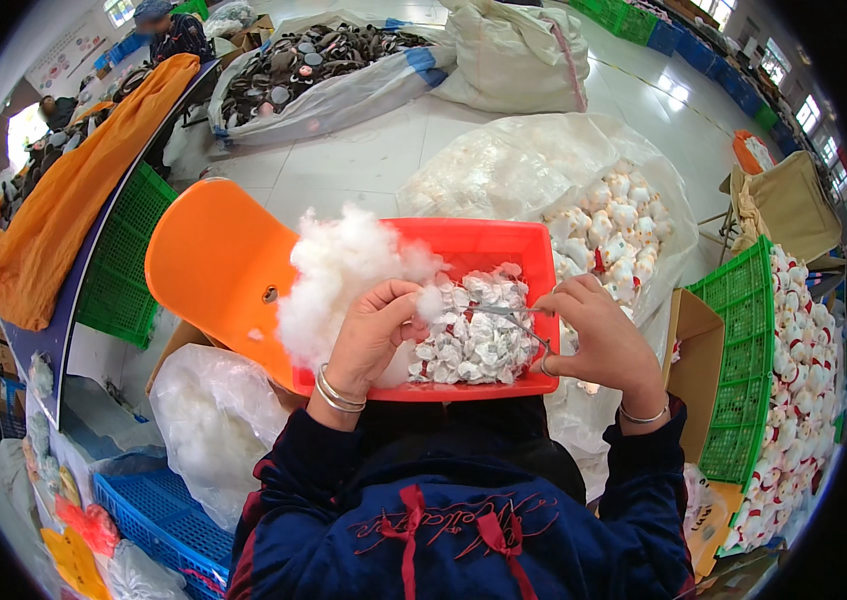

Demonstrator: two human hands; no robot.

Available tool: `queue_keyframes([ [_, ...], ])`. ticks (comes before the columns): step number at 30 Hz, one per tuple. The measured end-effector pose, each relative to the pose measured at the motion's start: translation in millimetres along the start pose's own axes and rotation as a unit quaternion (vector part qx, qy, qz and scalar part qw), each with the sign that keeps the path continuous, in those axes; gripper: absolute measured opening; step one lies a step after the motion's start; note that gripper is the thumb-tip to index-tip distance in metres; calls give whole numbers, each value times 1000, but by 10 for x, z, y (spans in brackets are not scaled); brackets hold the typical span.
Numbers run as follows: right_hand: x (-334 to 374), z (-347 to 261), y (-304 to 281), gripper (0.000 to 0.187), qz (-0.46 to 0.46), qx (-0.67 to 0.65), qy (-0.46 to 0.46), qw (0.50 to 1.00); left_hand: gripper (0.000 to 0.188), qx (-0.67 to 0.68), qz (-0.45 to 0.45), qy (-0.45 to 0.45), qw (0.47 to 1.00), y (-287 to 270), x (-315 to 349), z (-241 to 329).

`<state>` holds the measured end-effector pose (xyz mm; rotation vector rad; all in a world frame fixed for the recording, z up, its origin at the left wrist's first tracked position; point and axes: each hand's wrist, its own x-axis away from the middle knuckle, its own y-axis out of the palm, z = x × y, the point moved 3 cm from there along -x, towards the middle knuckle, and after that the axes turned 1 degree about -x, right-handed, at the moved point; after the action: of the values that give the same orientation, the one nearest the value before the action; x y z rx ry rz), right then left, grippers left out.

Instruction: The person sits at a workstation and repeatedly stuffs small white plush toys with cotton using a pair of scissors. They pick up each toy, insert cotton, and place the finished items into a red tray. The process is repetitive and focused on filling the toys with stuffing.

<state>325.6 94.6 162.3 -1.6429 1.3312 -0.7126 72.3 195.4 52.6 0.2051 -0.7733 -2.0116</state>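
Observation:
My left hand point(380, 328) is closed, with thumb and fingers pinching a small tuft of white stuffing point(429, 304). My right hand point(598, 335) holds slim metal forceps point(513, 316) by their scissor-like handles, which are spread apart. The tips of the forceps point left, at the tuft. Both hands are above a red plastic tray point(483, 236). Many small white fabric pieces point(478, 350) with grey print lie in the tray's right half. A big heap of fluffy white stuffing point(338, 270) rises over its left end, beside my left hand.
An orange chair point(208, 260) stands left of the tray. Beyond it, a clear plastic sack point(503, 165) holds stuffed white pieces point(618, 220). Green crates point(738, 370) and a cardboard box point(695, 345) are at right. A bag of stuffing point(213, 420) and a blue crate point(158, 510) are at left.

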Motion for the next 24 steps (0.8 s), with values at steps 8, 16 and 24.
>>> queue_keyframes([
  [8,-102,-40,157,47,22,4,-41,999,10,-97,13,15,995,132,-4,-56],
  [16,-61,-11,137,30,-36,57,0,998,16,-203,10,45,978,158,20,0],
  [24,-141,63,183,45,-22,66,-18,997,11,-185,27,14,982,49,-43,-52],
])
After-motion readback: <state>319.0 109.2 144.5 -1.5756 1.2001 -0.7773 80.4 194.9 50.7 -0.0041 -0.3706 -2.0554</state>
